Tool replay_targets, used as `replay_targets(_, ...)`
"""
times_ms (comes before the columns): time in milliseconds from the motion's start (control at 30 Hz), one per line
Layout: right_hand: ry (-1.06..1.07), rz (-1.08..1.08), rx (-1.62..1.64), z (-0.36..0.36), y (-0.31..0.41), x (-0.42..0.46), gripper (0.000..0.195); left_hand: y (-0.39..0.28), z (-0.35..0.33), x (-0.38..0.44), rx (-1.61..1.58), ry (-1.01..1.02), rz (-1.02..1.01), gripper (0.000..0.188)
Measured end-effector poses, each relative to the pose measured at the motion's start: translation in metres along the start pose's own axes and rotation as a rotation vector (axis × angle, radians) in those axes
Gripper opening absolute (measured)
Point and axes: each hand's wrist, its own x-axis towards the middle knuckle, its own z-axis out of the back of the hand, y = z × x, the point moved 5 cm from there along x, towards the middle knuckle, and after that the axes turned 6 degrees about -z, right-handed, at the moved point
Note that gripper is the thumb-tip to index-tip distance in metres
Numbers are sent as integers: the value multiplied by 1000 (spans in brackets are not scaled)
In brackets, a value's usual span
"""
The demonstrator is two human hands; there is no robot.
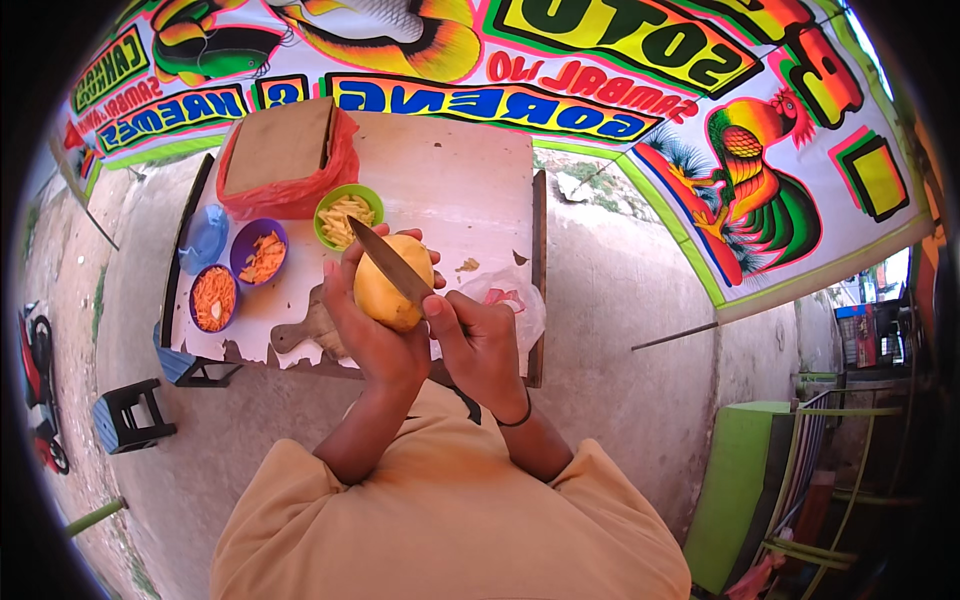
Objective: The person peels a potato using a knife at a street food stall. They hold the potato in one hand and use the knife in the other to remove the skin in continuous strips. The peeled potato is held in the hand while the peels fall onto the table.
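Observation:
My left hand cups a large, round yellow fruit or tuber, peeled-looking, above the near edge of the table. My right hand grips a kitchen knife, whose dark blade lies across the face of the yellow piece and points up to the left. Beneath my hands, a wooden cutting board is partly covered, its handle to the left. Just beyond the knife tip stands a green bowl of pale yellow cut sticks.
Two purple bowls with shredded orange pieces stand at left, beside a blue plastic bag. A cardboard box in a red bag sits at the back. A clear plastic bag lies right. Stools and a printed banner surround the table.

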Motion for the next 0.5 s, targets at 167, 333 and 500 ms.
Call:
replay_targets(167, -4, 79, -69, 2, -9, -10, 42, 0, -1, -3, -14, 2, 43, 57)
replay_targets(333, -20, 129, -85, 9, -15, -19, 39, -2, 1, -3, 49, 19, 41, 54)
replay_targets(500, 29, 106, -62, 21, -5, -9, 38, 14, 0, -10, 182, 105, 87, 47)
